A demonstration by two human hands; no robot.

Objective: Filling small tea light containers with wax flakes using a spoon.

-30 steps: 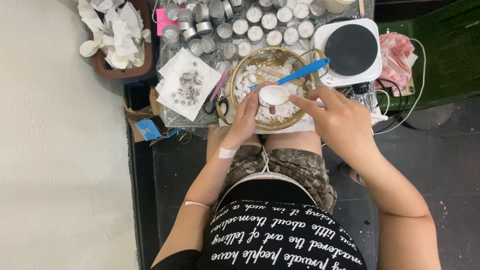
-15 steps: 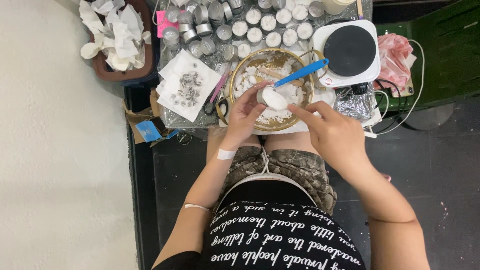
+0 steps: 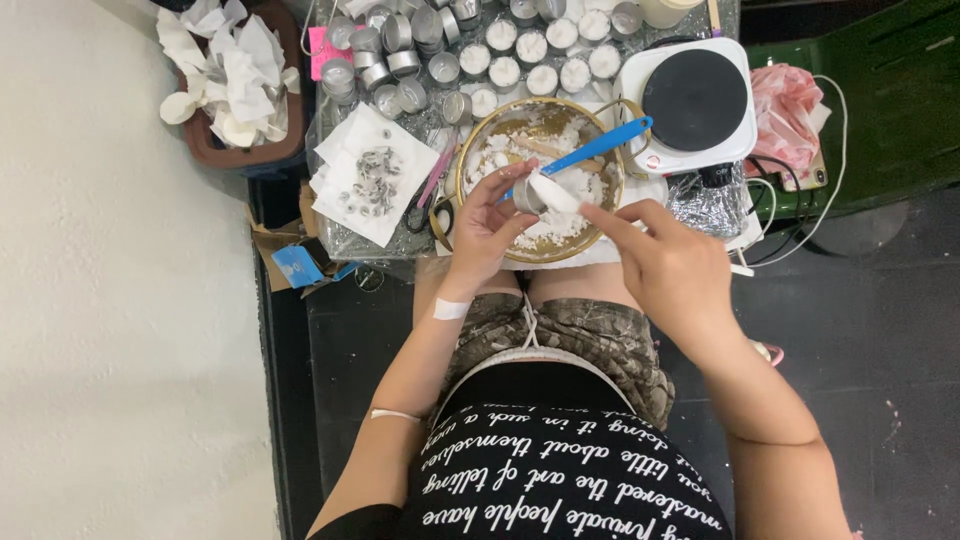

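My left hand holds a small metal cup heaped with white wax over a gold-rimmed bowl of white wax flakes. My right hand is just right of the cup. Its fingers are apart, its fingertips reach toward the cup, and nothing shows in its grip. A blue spoon lies across the bowl with its handle toward the upper right, clear of both hands. A white strip is stuck on my left wrist.
Rows of small metal cups, some filled with white, stand behind the bowl. There is a white hot plate at right, with a pink bag beyond it. A paper with metal bits and a brown tray of crumpled tissue are at left.
The blue spoon has come off the cup and now rests in the bowl. My right hand has drawn back toward me. The left hand still holds the cup in place.
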